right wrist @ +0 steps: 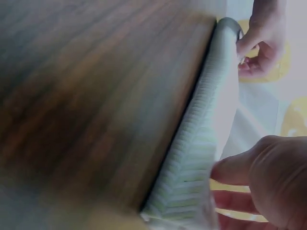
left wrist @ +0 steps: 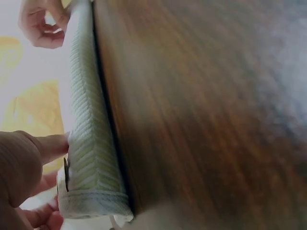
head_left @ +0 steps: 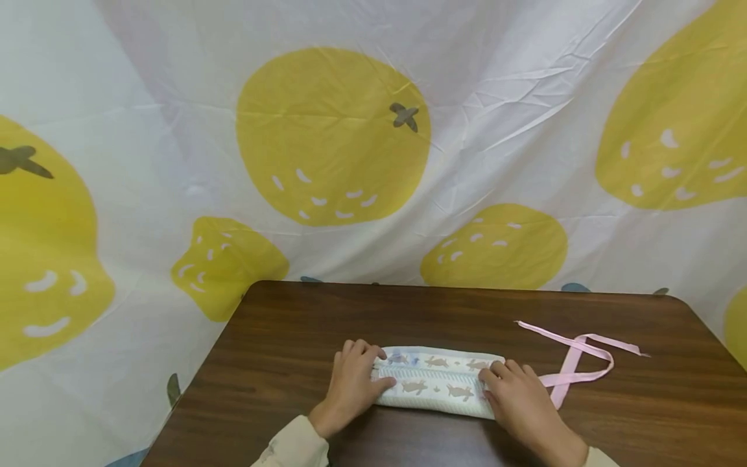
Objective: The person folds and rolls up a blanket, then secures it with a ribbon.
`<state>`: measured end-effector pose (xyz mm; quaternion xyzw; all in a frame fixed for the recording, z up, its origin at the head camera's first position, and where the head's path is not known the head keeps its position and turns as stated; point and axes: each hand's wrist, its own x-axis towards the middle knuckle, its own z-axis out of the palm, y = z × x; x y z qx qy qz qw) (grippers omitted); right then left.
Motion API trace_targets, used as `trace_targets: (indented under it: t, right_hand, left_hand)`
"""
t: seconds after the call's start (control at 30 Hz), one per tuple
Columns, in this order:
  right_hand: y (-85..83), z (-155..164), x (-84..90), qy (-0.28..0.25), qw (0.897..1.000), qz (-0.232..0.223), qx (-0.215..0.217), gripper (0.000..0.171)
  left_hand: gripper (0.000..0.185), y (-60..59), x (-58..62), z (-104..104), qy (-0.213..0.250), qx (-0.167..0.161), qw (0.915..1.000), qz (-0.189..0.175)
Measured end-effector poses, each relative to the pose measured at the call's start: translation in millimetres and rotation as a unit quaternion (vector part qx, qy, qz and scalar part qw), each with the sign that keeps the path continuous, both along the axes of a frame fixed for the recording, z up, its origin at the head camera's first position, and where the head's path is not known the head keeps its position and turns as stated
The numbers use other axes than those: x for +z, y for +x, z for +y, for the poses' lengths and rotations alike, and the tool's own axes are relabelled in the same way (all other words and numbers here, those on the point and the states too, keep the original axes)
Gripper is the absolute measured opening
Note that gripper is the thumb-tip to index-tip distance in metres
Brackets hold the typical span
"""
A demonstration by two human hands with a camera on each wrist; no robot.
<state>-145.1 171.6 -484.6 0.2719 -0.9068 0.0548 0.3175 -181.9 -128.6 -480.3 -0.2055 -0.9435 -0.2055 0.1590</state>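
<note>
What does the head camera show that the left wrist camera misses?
Only the head view shows the pink ribbon, the fruit-print cloth behind and the diaper's animal print. Only the left wrist view shows its chevron-textured side edge up close. Both show the wooden table, the left hand and right hand gripping the diaper's ends.

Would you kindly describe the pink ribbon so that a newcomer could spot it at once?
On the dark wooden table, look just right of the folded white diaper that both hands hold. The pink ribbon lies there loose and crossed over itself, the only thin pink strip on the table.
</note>
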Motion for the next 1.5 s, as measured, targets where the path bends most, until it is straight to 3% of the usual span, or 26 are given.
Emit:
trace_targets:
  t: [0.13, 0.3, 0.5, 0.6, 0.77, 0.93, 1.17, 1.5]
  right_hand:
    - [4.3, -1, 1.2, 0.017, 1.0, 0.005, 0.002, 0.026]
    - [10.5, 3, 0.8, 0.023, 0.999, 0.003, 0.028, 0.022]
    - [16.9, 8, -0.7, 0.051, 0.997, -0.04, 0.044, 0.05]
    - [17.5, 9, -1.4, 0.062, 0.995, -0.066, 0.044, 0.057]
    - [16.2, 10, -0.3, 0.063, 0.993, -0.091, 0.039, 0.06]
    - [14.8, 11, -0.3, 0.057, 0.994, -0.086, 0.042, 0.058]
    - [12.8, 12, -2.3, 0.05, 0.997, -0.043, 0.048, 0.055]
    - [10.9, 12, -2.8, 0.024, 0.996, -0.062, 0.055, 0.048]
  left_hand:
    - [0.033, 3.1, -1.0, 3, -0.018, -0.028, 0.9981, 0.052]
    - [0.031, 5.0, -2.4, 3, -0.038, -0.056, 0.9946, 0.079]
    - [0.026, 5.8, -3.6, -1, -0.058, -0.08, 0.9889, 0.11]
    - [0.026, 7.6, -2.5, -4, -0.067, -0.092, 0.9887, 0.097]
    - [0.047, 10.0, 2.9, -9, -0.097, -0.107, 0.9881, 0.053]
    - [0.059, 8.9, 4.6, -13, -0.116, -0.134, 0.9826, 0.056]
    - [0.055, 6.7, 6.4, -14, -0.128, -0.14, 0.9813, 0.03]
    - [0.043, 7.2, 10.5, -13, -0.148, -0.148, 0.9779, 0.01]
